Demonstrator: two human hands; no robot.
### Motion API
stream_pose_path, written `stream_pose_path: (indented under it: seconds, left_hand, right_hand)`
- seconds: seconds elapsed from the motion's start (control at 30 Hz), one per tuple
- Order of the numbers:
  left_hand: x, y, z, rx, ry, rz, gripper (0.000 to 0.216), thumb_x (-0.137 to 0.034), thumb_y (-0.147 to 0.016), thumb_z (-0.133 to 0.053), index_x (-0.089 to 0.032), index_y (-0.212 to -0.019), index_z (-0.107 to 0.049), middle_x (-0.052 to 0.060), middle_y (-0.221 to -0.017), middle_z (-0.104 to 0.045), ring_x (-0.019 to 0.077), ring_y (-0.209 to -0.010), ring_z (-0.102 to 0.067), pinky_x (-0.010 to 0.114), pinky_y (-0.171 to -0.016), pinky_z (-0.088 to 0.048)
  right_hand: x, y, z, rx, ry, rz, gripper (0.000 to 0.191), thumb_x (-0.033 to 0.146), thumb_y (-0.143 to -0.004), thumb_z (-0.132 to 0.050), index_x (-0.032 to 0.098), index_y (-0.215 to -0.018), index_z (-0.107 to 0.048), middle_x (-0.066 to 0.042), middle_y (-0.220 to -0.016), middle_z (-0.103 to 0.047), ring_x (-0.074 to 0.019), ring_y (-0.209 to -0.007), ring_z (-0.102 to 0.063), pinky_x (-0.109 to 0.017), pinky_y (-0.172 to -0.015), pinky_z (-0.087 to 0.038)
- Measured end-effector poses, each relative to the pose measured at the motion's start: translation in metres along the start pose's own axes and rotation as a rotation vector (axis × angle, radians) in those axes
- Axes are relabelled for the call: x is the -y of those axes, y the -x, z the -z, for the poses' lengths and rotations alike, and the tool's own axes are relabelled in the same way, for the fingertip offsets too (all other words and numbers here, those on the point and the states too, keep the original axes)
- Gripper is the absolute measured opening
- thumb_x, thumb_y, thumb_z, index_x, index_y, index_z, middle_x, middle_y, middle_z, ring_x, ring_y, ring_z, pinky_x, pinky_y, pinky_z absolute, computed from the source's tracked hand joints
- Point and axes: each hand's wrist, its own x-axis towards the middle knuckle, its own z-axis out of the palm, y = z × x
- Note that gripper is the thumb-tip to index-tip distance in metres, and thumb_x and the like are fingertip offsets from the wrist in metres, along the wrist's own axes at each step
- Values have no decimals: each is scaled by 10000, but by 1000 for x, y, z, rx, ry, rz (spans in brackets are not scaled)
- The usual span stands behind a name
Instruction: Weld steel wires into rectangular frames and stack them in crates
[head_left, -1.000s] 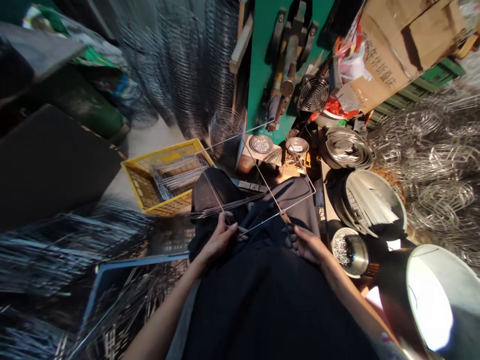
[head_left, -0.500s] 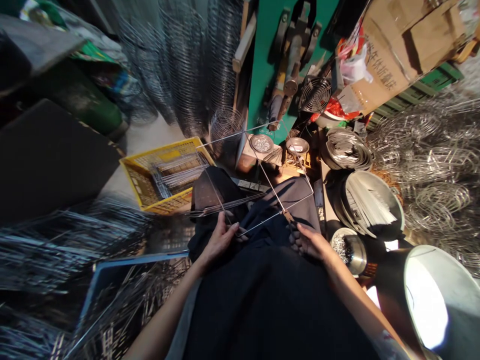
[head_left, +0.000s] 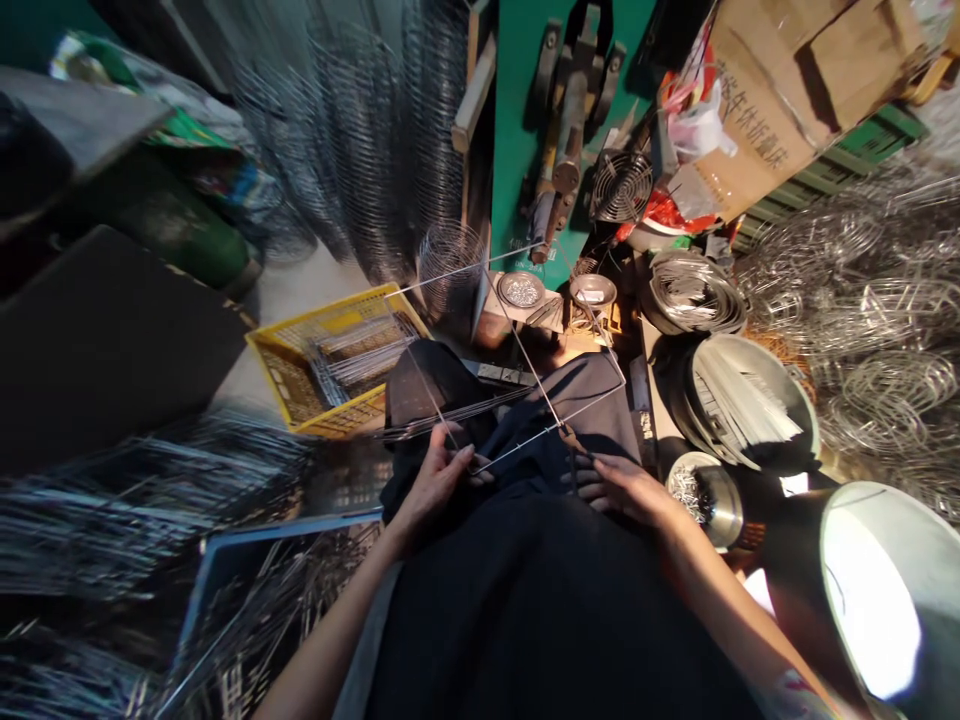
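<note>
The left grip pinches the wire frame while the right grip clasps pliers.

Cardboard box: handwritten-looking Chinese, apparently "午休折叠床". Green machine panel: "DN-25A", likely; characters above unclear.

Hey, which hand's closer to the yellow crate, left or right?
Left. The left hand, on the wire frame, is just right of the crate and nearer the body; the right hand, with the pliers, is farther right.
</note>
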Motion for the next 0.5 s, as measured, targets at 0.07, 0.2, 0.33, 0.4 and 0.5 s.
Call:
stream_pose_path:
  seconds: [0.07, 0.2, 0.33, 0.4, 0.5]
  left_hand:
    - [-3, 1, -1, -7, -13, -4, 474, -426, -869, -676, -286, -1138, -311, -20, -731, -726, 213, -648, -738, 263, -578, -561]
    - [-5, 2, -4, -15, 1, 4, 469, -416, -876, -673, -292, -1149, -312, -4, -769, -741, 206, -643, -735, 262, -576, -562]
    - [-5, 2, -6, -17, 22, 22, 494, -414, -854, -705, -296, -1144, -323, -20, -762, -729, 196, -630, -730, 256, -570, -562]
    - [-5, 2, -5, -32, 30, 21, 497, -407, -849, -713, -298, -1141, -327, -25, -752, -724, 192, -618, -726, 255, -568, -562]
    - [-7, 3, -3, -54, 28, 18, 481, -392, -859, -706, -298, -1150, -334, -21, -750, -724, 195, -621, -727, 262, -579, -565]
  right_hand:
    - [-1, 3, -3, -64, 56, 19, 477, 459, -874, -712, 143, -1204, -573, -157, -1075, -685, -200, -860, -684, -266, -659, -545]
    - [-2, 4, -7, -124, 179, 29, 539, 481, -890, -690, 150, -1294, -557, -170, -1129, -688, -218, -941, -697, -280, -695, -565]
    - [0, -4, -2, -104, 182, 56, 458, 475, -902, -674, 156, -1225, -614, -158, -1129, -695, -202, -910, -707, -270, -670, -586]
    - [4, -6, 5, -177, 155, 101, 398, 447, -905, -675, 158, -1174, -632, -159, -1129, -694, -200, -884, -709, -276, -642, -604]
    - [13, -5, 16, -307, 111, 185, 299, 396, -909, -679, 162, -1092, -646, -172, -1154, -687, -205, -893, -704, -275, -607, -624]
